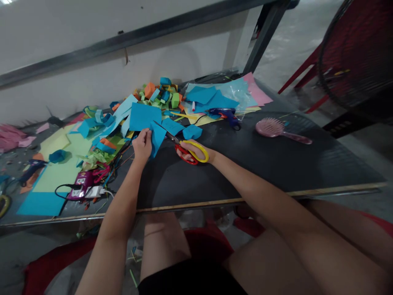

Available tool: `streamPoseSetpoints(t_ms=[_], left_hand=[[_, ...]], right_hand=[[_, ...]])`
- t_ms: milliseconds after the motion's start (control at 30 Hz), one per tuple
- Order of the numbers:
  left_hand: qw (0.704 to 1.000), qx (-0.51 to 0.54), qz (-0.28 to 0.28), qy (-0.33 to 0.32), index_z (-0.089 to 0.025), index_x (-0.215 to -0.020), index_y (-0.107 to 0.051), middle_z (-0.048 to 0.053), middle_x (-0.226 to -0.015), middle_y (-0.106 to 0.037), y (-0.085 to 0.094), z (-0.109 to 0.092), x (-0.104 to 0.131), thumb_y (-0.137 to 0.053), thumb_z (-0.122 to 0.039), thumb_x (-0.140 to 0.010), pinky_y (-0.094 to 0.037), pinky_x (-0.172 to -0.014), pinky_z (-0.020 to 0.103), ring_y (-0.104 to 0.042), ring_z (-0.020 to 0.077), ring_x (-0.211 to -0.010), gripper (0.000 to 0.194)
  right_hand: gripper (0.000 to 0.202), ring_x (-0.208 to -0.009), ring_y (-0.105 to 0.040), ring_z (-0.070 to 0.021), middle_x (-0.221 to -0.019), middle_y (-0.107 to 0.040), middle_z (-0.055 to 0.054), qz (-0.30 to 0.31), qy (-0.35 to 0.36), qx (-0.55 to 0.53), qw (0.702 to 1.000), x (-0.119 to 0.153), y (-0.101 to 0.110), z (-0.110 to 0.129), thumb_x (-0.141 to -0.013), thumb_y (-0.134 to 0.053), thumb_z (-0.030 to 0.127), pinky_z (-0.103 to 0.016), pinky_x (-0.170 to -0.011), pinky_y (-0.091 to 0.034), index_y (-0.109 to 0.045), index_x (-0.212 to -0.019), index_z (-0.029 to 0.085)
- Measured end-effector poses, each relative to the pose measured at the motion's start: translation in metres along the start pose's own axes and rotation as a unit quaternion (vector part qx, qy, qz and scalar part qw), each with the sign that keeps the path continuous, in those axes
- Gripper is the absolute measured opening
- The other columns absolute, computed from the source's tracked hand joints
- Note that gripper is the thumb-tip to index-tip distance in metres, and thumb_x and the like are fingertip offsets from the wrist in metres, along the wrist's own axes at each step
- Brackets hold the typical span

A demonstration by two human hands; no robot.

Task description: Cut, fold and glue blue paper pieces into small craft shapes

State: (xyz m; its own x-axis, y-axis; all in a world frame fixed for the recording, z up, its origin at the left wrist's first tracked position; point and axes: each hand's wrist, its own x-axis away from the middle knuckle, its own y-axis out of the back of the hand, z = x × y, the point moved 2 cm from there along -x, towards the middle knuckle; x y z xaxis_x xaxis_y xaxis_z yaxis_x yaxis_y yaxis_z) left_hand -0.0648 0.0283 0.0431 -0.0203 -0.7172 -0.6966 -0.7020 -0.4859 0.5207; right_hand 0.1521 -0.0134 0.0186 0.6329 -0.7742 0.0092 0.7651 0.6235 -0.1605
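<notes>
Dark tabletop (260, 168) lay beneath us. Near its centre, our left hand (143, 145) pinched blue paper (144, 116); our right hand (196, 151) gripped scissors (175, 140), long axis four-to-ten o'clock, tips toward ten, against the paper. Toward nine, the purple adapter's (82, 184) markings were too small to read.

Looks dim and cool-toned overall. Flares white at a small bright patch (6, 1) in the upper left corner; glints faintly off clear plastic (245, 97) right of upper centre. Shows soft shadows on the dark tabletop (227, 176). Stretches visibly toward the edges, softening into murk at far right.
</notes>
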Motion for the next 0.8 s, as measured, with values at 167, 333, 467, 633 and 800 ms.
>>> streamPoseSetpoints(t_ms=[167,333,467,633,800], left_hand=[[1.000,0.006,0.003,-0.008,-0.018,-0.086,-0.065,0.002,-0.059,-0.055,0.001,-0.003,0.001,-0.035,-0.062,-0.093,-0.039,-0.057,0.026,-0.050,0.0132,-0.053,0.054],[1.000,0.008,0.000,-0.018,-0.017,-0.085,-0.065,0.002,-0.059,-0.055,0.002,-0.004,0.001,-0.035,-0.062,-0.093,-0.037,-0.056,0.025,-0.048,0.0118,-0.051,0.055],[1.000,-0.012,-0.019,-0.005,-0.018,-0.085,-0.064,0.000,-0.059,-0.053,0.005,0.005,-0.003,-0.033,-0.063,-0.093,-0.036,-0.057,0.024,-0.048,0.0117,-0.053,0.055],[1.000,-0.021,0.001,-0.017,-0.018,-0.087,-0.065,0.000,-0.058,-0.053,0.005,0.010,-0.002,-0.032,-0.065,-0.092,-0.035,-0.056,0.025,-0.048,0.0120,-0.051,0.057],[0.997,-0.023,0.050,-0.054,-0.018,-0.088,-0.065,0.003,-0.058,-0.057,-0.003,-0.001,0.006,-0.033,-0.061,-0.094,-0.034,-0.054,0.025,-0.051,0.0126,-0.048,0.055]], right_hand=[[0.059,-0.040,-0.037,-0.0058,-0.048,-0.039,0.006,0.054,-0.019,-0.054,0.997,-0.002,0.001,-0.007,-0.086,-0.045,0.071,-0.018,-0.040,-0.033,-0.056,-0.076,0.014],[0.065,-0.040,-0.036,-0.0058,-0.048,-0.040,0.006,0.077,-0.018,-0.028,0.997,-0.003,0.004,-0.007,-0.081,-0.043,0.077,-0.018,-0.040,-0.032,-0.057,-0.076,0.014],[0.065,-0.041,-0.037,-0.0061,-0.048,-0.040,0.006,0.085,-0.022,-0.022,0.996,-0.004,0.005,-0.003,-0.081,-0.042,0.077,-0.017,-0.041,-0.034,-0.057,-0.074,0.014],[0.065,-0.039,-0.036,-0.0063,-0.046,-0.039,0.006,0.098,-0.064,-0.019,0.993,-0.006,0.005,-0.003,-0.086,-0.036,0.075,-0.017,-0.039,-0.036,-0.055,-0.072,0.014],[0.066,-0.039,-0.035,-0.0057,-0.047,-0.039,0.005,0.075,-0.056,-0.022,0.995,-0.005,0.003,-0.002,-0.086,-0.034,0.075,-0.016,-0.038,-0.035,-0.055,-0.073,0.015]])
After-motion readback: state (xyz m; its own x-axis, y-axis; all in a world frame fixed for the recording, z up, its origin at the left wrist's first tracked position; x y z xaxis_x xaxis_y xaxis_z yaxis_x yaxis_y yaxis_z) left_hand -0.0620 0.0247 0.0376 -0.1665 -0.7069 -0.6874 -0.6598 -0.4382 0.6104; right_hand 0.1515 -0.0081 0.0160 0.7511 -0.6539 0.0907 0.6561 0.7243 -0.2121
